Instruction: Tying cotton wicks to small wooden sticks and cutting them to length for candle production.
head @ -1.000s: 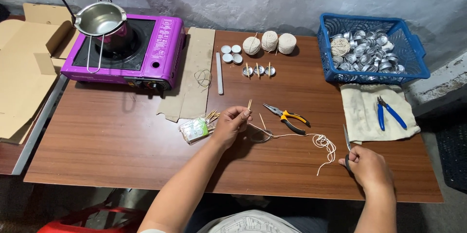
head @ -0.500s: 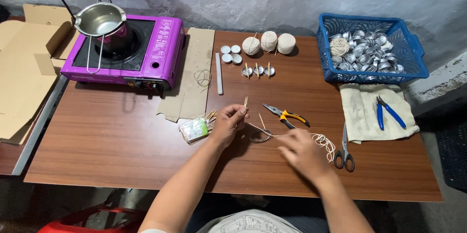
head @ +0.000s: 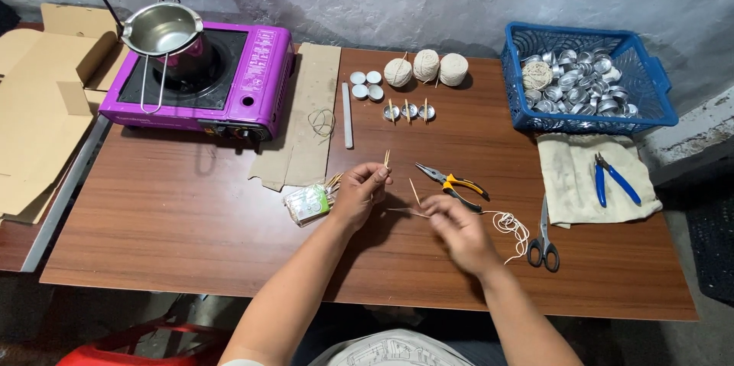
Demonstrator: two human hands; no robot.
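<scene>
step: I judge wick-tying in hand | left hand (head: 361, 194) pinched on upright sticks (head: 387, 158) above table (head: 191, 221) | right hand (head: 457, 230) grip blurred, cannot tell, by string (head: 511, 225) | next: I'd need string drawn taut around sticks

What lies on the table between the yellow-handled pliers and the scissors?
In the head view, a loose tangle of white string lies between the yellow-handled pliers and the scissors, just right of the right hand.

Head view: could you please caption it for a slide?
Left hand pinches thin sticks; right hand reaches white string.
</scene>
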